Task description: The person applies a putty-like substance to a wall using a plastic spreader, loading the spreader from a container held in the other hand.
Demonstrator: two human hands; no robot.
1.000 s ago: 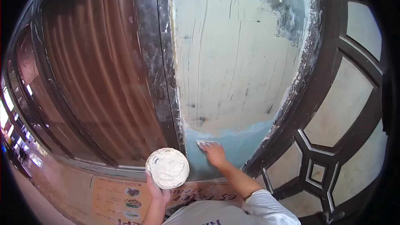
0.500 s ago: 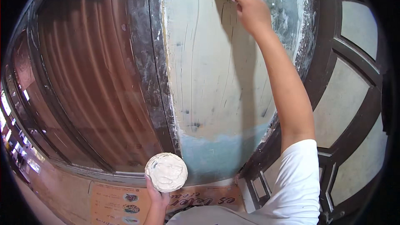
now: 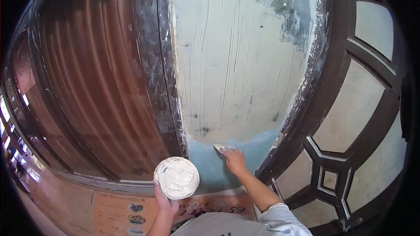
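A round tub of creamy white putty point(image 3: 176, 178) is held up by my left hand point(image 3: 165, 199), whose thumb lies along its side while the other fingers are hidden beneath. Its putty surface is uneven and swirled. To the right of the tub, my right hand point(image 3: 235, 159) is closed on a small putty knife point(image 3: 218, 148), mostly covered by the fingers. The knife is at the lower part of the wall panel point(image 3: 245, 83), near where the pale putty coat meets bare blue-green paint point(image 3: 208, 166). Thin vertical scratches and a few dark smudges mark the coat.
Worn dark frame posts point(image 3: 153, 61) border the panel. On the left is a glass pane with a brown curtain point(image 3: 92, 87) behind it; on the right, a dark wooden door with pale panels point(image 3: 350, 109). An orange printed banner point(image 3: 116, 214) lies below.
My right hand has come down from the panel's top to its lower part with the putty knife, leaving fresh vertical streaks. The tub has shifted slightly right.
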